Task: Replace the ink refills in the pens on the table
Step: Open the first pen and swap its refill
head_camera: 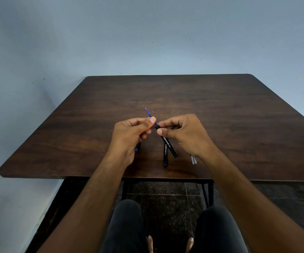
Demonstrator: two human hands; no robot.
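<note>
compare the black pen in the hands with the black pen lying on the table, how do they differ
The held pen is lifted and slanted, gripped by the right hand; the table pen lies flat, untouched. The held pen has a blue refill sticking out, pinched by the left hand; the table pen shows none. Both have black barrels with white lettering.

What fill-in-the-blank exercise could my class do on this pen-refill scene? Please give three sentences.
1. The right hand grips a black ____ barrel.
2. The left hand pinches the blue ____ sticking out of that barrel's top.
3. A second pen lies on the ____, partly under the held one.

Missing words: pen; refill; table
</note>
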